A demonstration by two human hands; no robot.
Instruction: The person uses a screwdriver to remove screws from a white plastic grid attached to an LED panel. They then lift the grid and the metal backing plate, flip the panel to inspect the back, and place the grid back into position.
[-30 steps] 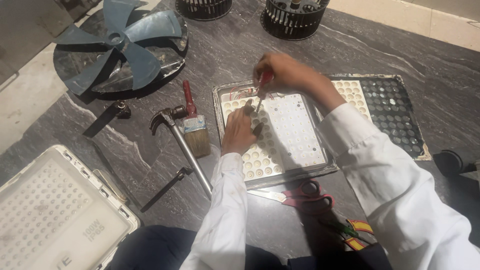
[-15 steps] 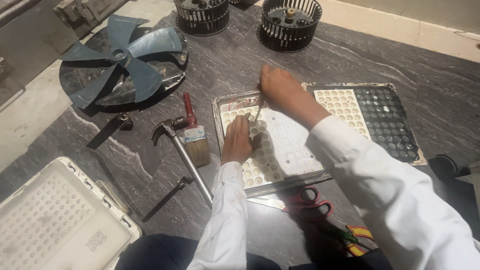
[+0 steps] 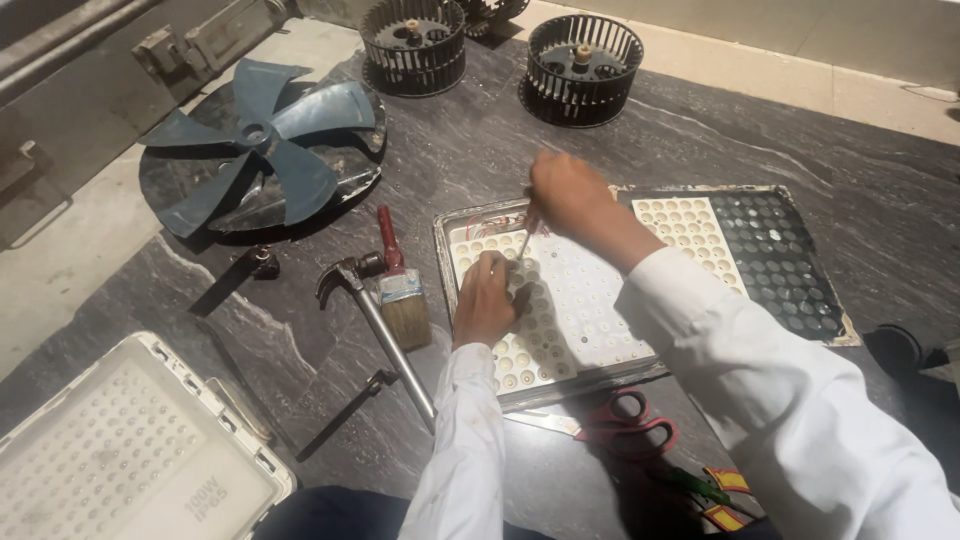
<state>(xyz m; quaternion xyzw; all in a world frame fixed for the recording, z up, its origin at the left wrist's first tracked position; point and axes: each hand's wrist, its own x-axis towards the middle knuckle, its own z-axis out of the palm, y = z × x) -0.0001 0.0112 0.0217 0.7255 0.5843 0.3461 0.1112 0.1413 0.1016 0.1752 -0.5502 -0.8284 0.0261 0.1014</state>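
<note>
Shifted since the earlier frame: right hand now sits further toward the panel's far edge, left hand unmoved.

Item: white LED panel in a metal tray, on the dark table.
Right fingers: closed around a thin screwdriver, tip just beyond the left fingers.
Left fingers: bunched and pressed flat on the panel's near-left part.
Progress (a judgement): panel only partly freed; a perforated lens sheet and dark plate already lie beyond the right wrist.
Obscured: screw under the tip, red wires partly hidden, scissors partly shadowed.
</note>
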